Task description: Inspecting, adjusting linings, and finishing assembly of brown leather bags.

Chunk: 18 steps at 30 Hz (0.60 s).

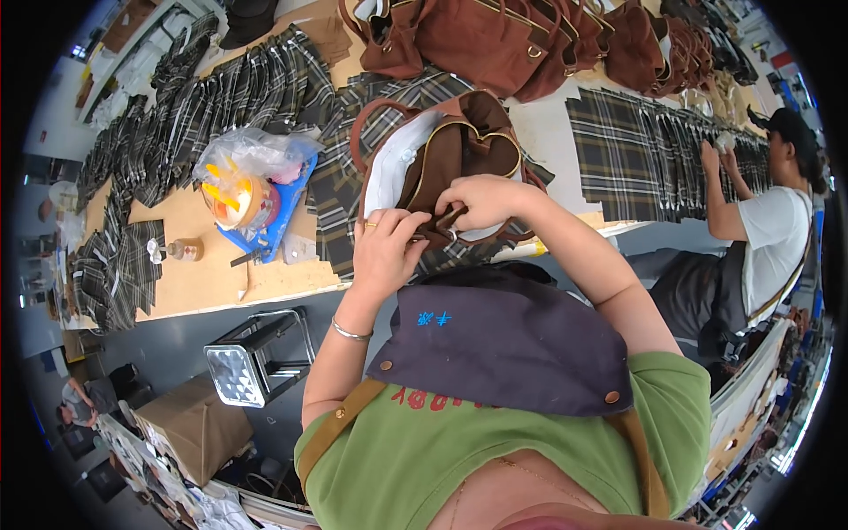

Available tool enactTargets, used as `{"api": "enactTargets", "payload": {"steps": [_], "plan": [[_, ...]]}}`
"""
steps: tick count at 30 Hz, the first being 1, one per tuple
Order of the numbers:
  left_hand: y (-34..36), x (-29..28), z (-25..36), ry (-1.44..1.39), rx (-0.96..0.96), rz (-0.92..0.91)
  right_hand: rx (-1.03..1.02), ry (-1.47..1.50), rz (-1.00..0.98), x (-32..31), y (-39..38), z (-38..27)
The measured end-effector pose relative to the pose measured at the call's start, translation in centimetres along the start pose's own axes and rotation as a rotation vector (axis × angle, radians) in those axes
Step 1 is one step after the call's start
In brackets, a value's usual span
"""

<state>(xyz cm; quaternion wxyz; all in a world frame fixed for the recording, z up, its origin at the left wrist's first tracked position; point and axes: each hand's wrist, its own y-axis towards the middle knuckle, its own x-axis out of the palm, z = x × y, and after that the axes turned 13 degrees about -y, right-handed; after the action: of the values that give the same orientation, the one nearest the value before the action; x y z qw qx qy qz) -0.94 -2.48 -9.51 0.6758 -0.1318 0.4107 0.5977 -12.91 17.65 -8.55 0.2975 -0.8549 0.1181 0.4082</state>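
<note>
The brown bag (477, 157) stands open directly in front of both grips, on plaid fabric (336, 234) that covers part of the table (203, 287). The left grip (385, 252) is closed on the bag's near rim, thumb below and fingers above. Just beside it, the right grip (481, 201) pinches a fold of dark brown material at the same edge. A gold zipper runs around the opening beyond the fingers, with white material (393, 172) just beyond the left grip.

Left of the left grip sits a blue tray (296, 203) bearing a tub (252, 208) with yellow-handled tools; farther left is a small bottle (185, 249). More brown bags (468, 44) are beyond both grips. Well to the right of the right grip, a co-worker (777, 212) reaches toward a row of plaid pieces (618, 159).
</note>
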Motion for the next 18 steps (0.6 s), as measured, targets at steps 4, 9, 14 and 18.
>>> {"api": "enactTargets", "payload": {"steps": [4,9,14,18], "plan": [[0.1,-0.1,1.8,0.084,-0.02,0.089,0.089,0.133,0.208,-1.3,-1.2,0.4],[0.6,3.5,2.9,0.241,0.141,0.113,0.101,0.448,0.281,-0.5,0.2,-0.2],[0.6,3.9,3.3,0.145,0.182,-0.011,0.161,0.022,0.806,0.6,1.6,1.7],[0.9,3.5,2.7,0.189,0.102,0.087,0.214,0.163,0.686,-0.9,0.7,1.8]]}}
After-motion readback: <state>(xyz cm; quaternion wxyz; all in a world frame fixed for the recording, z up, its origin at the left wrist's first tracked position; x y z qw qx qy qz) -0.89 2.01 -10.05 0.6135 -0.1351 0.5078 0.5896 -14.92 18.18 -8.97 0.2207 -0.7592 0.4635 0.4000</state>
